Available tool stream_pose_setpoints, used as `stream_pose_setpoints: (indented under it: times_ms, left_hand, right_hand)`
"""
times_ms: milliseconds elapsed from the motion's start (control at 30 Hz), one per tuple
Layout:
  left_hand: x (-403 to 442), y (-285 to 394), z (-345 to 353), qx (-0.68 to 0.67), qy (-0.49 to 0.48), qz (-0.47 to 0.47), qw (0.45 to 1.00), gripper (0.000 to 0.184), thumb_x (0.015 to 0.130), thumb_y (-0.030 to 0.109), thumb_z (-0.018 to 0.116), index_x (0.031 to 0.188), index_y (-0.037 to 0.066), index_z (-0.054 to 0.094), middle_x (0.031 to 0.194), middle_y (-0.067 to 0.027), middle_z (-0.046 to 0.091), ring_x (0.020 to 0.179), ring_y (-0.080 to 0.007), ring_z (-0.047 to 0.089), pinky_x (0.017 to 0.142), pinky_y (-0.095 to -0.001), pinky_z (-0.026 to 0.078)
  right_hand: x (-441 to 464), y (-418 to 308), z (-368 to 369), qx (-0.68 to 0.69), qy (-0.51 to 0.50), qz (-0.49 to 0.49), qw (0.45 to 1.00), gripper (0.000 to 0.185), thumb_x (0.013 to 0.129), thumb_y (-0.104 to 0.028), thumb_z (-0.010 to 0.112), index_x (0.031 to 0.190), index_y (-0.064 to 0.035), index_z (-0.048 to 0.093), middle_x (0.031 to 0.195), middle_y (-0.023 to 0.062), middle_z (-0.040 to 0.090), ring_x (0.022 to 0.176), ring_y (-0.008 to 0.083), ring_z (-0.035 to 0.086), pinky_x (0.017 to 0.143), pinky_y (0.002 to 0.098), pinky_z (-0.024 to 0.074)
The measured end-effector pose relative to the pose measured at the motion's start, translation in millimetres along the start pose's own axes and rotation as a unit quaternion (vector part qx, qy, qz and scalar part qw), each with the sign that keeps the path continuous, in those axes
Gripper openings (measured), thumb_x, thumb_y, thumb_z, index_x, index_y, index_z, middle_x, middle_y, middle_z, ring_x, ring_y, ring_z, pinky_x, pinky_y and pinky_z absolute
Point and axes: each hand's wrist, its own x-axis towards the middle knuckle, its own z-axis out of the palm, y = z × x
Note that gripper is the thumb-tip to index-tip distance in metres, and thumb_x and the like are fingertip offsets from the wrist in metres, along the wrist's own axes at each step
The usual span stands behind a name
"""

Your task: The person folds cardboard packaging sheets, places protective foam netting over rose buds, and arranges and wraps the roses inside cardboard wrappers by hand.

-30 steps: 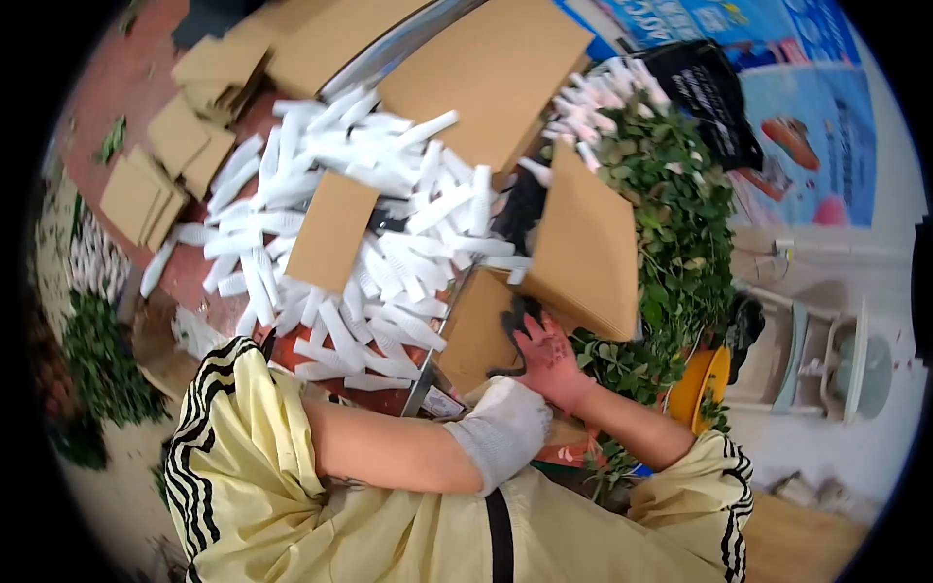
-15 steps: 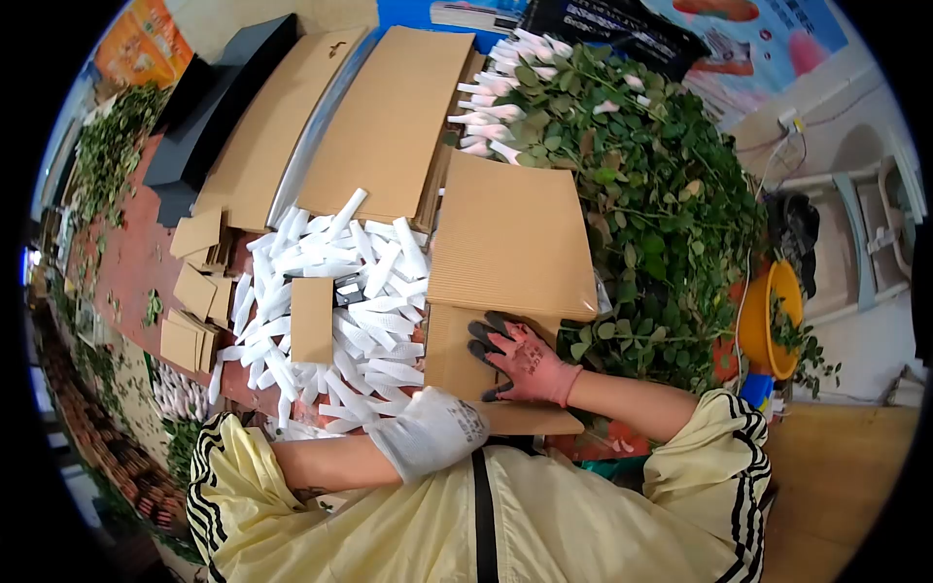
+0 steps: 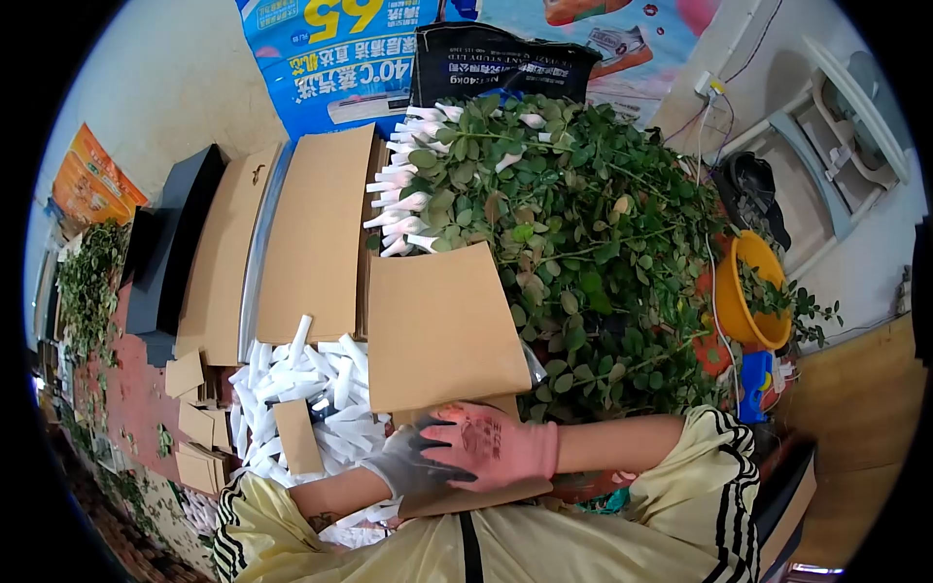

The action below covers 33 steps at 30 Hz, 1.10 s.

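My left hand (image 3: 397, 461), in a whitish-grey glove, lies low at the front edge of the table, its fingers hidden. Across it rests my right hand (image 3: 491, 447), in a pink glove with dark fingertips, its fingers stretched out and apart. Just beyond both hands is a tan cardboard sheet (image 3: 442, 330), with more cardboard showing under it. A folded cardboard edge (image 3: 476, 497) sticks out below my hands. White foam mesh sleeves (image 3: 335, 379) are heaped to the left, a small cardboard piece (image 3: 298, 437) on top of them.
Leafy rose stems (image 3: 593, 253) pile up at the right, with white-sleeved flower heads (image 3: 400, 209) on their left side. Tall cardboard sheets (image 3: 316, 233) and a black box (image 3: 175, 253) stand at the back left. A yellow bucket (image 3: 758, 291) sits beyond the right side.
My right hand has moved left from the cardboard onto my left hand. The camera view has tilted up and shifted, showing more of the back wall.
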Motion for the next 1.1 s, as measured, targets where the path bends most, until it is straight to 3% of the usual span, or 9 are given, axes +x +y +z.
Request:
stream_pose_setpoints:
  times_ms: [67,133,167,200,267,333,533,767,1100]
  left_hand:
    - [-10,24,-42,0.076,0.061,0.011,0.995,0.032,0.086,0.037,0.049,0.110,0.021,0.062,0.106,0.0043,0.061,0.112,-0.0193,0.052,0.089,-0.0403,0.044]
    - [-9,41,-114,-0.044,-0.184,0.064,0.980,0.036,0.087,0.041,0.047,0.111,0.018,0.062,0.110,0.0018,0.061,0.112,-0.0211,0.051,0.093,-0.0415,0.042]
    - [-8,38,-137,-0.041,-0.182,0.065,0.980,0.036,0.087,0.041,0.047,0.111,0.018,0.062,0.110,0.0018,0.061,0.112,-0.0211,0.051,0.093,-0.0415,0.042]
    - [-6,32,-158,-0.075,-0.141,0.022,0.987,0.042,0.087,0.044,0.047,0.115,0.015,0.059,0.112,-0.0028,0.060,0.112,-0.0249,0.051,0.094,-0.0416,0.040]
    - [0,19,-161,-0.112,-0.096,-0.023,0.989,0.049,0.086,0.048,0.047,0.119,0.012,0.056,0.114,-0.0074,0.059,0.111,-0.0287,0.052,0.096,-0.0418,0.039]
    - [18,-20,-131,-0.027,0.204,-0.081,0.975,0.066,0.084,0.055,0.048,0.130,0.008,0.046,0.115,-0.0175,0.056,0.109,-0.0353,0.052,0.096,-0.0408,0.040]
    - [72,-67,-107,-0.222,-0.139,-0.121,0.957,0.091,0.082,0.076,0.015,0.142,0.010,0.029,0.139,-0.0193,0.039,0.127,-0.0393,0.037,0.107,-0.0419,0.028]
    - [99,-72,-114,-0.201,-0.257,-0.100,0.940,0.078,0.088,0.068,0.023,0.137,0.010,0.039,0.136,-0.0183,0.044,0.126,-0.0367,0.040,0.107,-0.0418,0.029]
    - [82,-60,-146,-0.122,-0.160,-0.112,0.973,0.049,0.089,0.045,0.041,0.118,0.008,0.057,0.118,-0.0175,0.057,0.112,-0.0325,0.052,0.097,-0.0403,0.039]
  right_hand:
    - [13,2,-29,-0.115,0.108,0.064,0.985,0.049,0.086,-0.038,0.051,0.123,-0.0063,0.049,0.124,0.0116,0.051,0.117,0.0244,0.047,0.095,0.0381,0.0388]
    - [30,32,-41,-0.161,0.153,0.119,0.968,0.043,0.089,-0.035,0.049,0.121,-0.0071,0.052,0.119,0.0076,0.055,0.111,0.0197,0.051,0.089,0.0354,0.0423]
    - [41,80,-19,0.221,0.028,0.180,0.958,0.039,0.089,-0.031,0.048,0.119,-0.0068,0.053,0.112,0.0047,0.057,0.105,0.0160,0.052,0.087,0.0316,0.0427]
    - [49,113,-10,0.565,-0.103,0.210,0.791,0.035,0.090,-0.026,0.047,0.118,-0.0065,0.055,0.106,0.0017,0.059,0.100,0.0122,0.054,0.086,0.0278,0.0430]
    - [50,138,-23,0.663,-0.044,0.218,0.715,0.032,0.089,-0.019,0.047,0.116,-0.0039,0.056,0.100,-0.0002,0.059,0.091,0.0081,0.054,0.084,0.0227,0.0432]
    - [61,146,-82,0.224,0.107,0.201,0.947,0.039,0.085,-0.028,0.054,0.120,-0.0110,0.056,0.113,0.0099,0.062,0.093,0.0219,0.061,0.084,0.0314,0.0472]
    - [105,267,-207,-0.322,0.343,0.230,0.852,0.020,0.078,-0.017,0.052,0.096,-0.0131,0.061,0.094,0.0092,0.063,0.095,0.0256,0.059,0.086,0.0363,0.0452]
    - [70,232,-111,-0.211,-0.108,0.215,0.947,0.025,0.070,-0.016,0.051,0.094,-0.0115,0.058,0.097,0.0102,0.061,0.098,0.0260,0.058,0.089,0.0357,0.0436]
    - [49,243,-73,-0.337,-0.073,0.212,0.914,0.026,0.080,-0.036,0.053,0.092,-0.0128,0.049,0.094,0.0084,0.048,0.091,0.0297,0.048,0.083,0.0401,0.0385]
